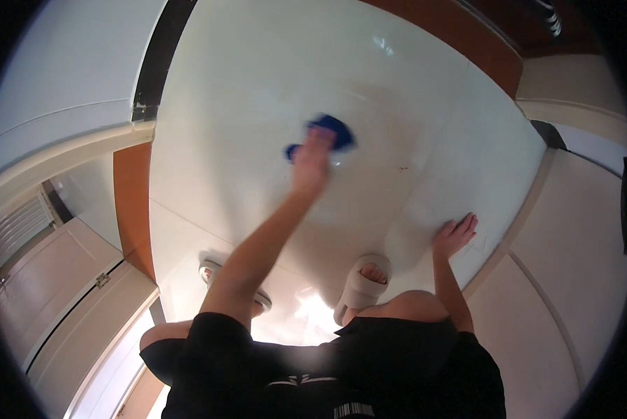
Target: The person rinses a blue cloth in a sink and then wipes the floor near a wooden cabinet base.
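A dark blue cloth (338,133) lies bunched against the glossy pale floor tiles (257,84). My left hand (315,150) reaches forward and presses down on it, with part of the cloth showing on either side. Motion smears this hand and the cloth a little. On the right, my right hand (454,236) rests on the floor near the wall, its fingers stretched out and nothing in it. A small dark speck (403,168) sits on the tile to the right of the cloth.
I squat in beige slippers (362,283). An open doorway with a white door (83,279) is at left, beside a brown threshold strip (132,202). Pale panels (558,258) line the right side. A reddish-brown border (460,35) edges the far floor.
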Motion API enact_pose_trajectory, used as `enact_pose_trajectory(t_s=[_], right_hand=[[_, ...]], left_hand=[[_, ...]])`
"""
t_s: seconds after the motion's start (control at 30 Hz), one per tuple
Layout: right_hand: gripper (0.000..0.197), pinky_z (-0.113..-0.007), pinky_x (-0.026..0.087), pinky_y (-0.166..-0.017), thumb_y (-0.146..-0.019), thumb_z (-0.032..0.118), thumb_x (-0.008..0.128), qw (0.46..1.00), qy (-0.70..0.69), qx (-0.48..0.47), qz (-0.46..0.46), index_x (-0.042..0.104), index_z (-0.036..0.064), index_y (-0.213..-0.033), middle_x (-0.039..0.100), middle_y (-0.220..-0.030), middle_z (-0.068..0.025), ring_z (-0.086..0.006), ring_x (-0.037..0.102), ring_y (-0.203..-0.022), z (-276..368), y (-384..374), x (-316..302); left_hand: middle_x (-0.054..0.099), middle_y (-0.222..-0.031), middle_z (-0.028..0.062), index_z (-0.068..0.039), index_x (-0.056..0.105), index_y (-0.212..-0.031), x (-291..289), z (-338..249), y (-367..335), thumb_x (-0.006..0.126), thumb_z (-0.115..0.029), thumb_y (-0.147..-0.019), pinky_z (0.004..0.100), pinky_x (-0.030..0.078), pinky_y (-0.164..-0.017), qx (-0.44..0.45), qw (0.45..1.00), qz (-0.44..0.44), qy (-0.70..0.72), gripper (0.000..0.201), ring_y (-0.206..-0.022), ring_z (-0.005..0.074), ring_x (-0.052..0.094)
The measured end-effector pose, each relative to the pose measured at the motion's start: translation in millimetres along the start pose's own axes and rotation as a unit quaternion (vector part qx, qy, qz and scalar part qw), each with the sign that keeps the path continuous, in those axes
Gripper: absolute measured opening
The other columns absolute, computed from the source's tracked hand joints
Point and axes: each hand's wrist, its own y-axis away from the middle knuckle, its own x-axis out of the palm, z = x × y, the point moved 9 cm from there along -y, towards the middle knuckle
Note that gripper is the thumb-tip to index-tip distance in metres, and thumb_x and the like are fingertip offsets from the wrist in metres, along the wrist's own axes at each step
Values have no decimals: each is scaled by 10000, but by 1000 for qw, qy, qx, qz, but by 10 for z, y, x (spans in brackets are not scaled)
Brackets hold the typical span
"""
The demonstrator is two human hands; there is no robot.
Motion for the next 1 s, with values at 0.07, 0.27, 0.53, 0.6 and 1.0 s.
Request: enact_pose_trajectory(t_s=[0.07, 0.27, 0.53, 0.6, 1.0], right_hand=[[590, -604, 152, -1225, -1040, 301, 419, 1000, -14, -2, 9, 389, -14, -1538, 370, -1585, -249, -416, 304, -1493, 156, -1, 66], [563, -619, 137, -1222, -1050, 297, 413, 1000, 27, 5, 0, 400, 21, -1540, 389, -1598, -183, -364, 316, -1500, -79, 17, 58], [458, -571, 286, -1156, -1034, 290, 494, 998, 59, -37, 5, 548, 78, -1436, 522, -1479, -154, -350, 436, -1398, 422, -407, -75], [433, -539, 352, -1121, -1018, 239, 536, 991, -2, -123, -46, 560, 76, -1418, 558, -1424, -157, -353, 477, -1350, 1240, -610, -224], [156, -447, 496, -885, -853, 205, 733, 587, -24, -681, 438, 656, 84, -793, 659, -791, -121, -338, 646, -786, 5365, 1031, -14]], left_hand=[[557, -1469, 163, -118, 546, -1453, 212, -403, 361, 557, -43, -918, 459, 462, -1060, 103, 992, 54, 37, 540, -1367, 356, 523], [548, -1475, 158, -160, 478, -1506, -147, -355, 393, 629, -103, -958, 419, 472, -1086, -5, 918, 318, 239, 571, -1307, 343, 558], [613, -1386, 148, -39, 430, -1502, -2030, 1790, 706, 437, -311, -1076, 431, 501, -1073, -455, 573, 231, 641, 505, -1224, 283, 630], [630, -1356, 174, -4, 468, -1456, -2454, 2147, 922, 412, -336, -1066, 440, 510, -1071, -474, 529, 186, 679, 515, -1210, 296, 643], [649, -1243, 106, -57, 506, -1439, -3864, 4554, 2997, 559, -140, -1024, 338, 522, -968, -484, 770, -219, 354, 426, -1064, 173, 629]])
